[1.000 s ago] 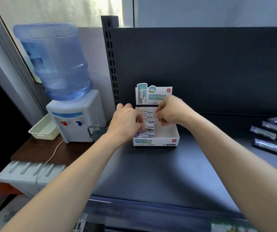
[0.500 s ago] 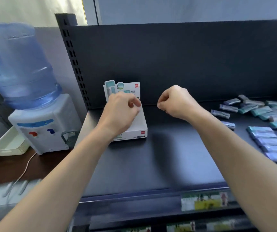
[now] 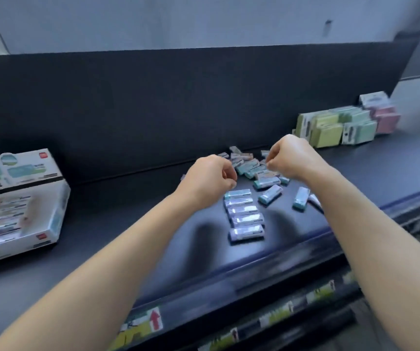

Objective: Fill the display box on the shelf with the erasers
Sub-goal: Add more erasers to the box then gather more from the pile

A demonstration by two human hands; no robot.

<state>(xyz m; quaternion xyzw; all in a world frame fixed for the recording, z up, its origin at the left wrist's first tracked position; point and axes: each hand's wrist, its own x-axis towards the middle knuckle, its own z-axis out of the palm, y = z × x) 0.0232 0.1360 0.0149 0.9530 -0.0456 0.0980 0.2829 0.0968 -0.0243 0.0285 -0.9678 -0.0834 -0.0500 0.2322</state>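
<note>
The white display box [image 3: 52,219] sits at the far left of the dark shelf, lid card upright, with several erasers stacked inside. Loose wrapped erasers [image 3: 245,219] lie in a neat column mid-shelf, and more are scattered in a pile [image 3: 252,168] behind it. My left hand [image 3: 210,181] hovers just left of the column, fingers curled with nothing visible in them. My right hand [image 3: 290,158] hangs over the scattered pile, also curled and seemingly holding nothing. The frame is blurred.
Green and pink boxed goods [image 3: 340,127] stand at the back right against the dark back panel [image 3: 153,110]. The shelf's front edge [image 3: 229,272] carries price labels. Bare shelf lies between the box and the erasers.
Both hands have left the display box and swung right to the loose erasers. My view turned right too, so the box now sits at the left edge and the water dispenser is gone.
</note>
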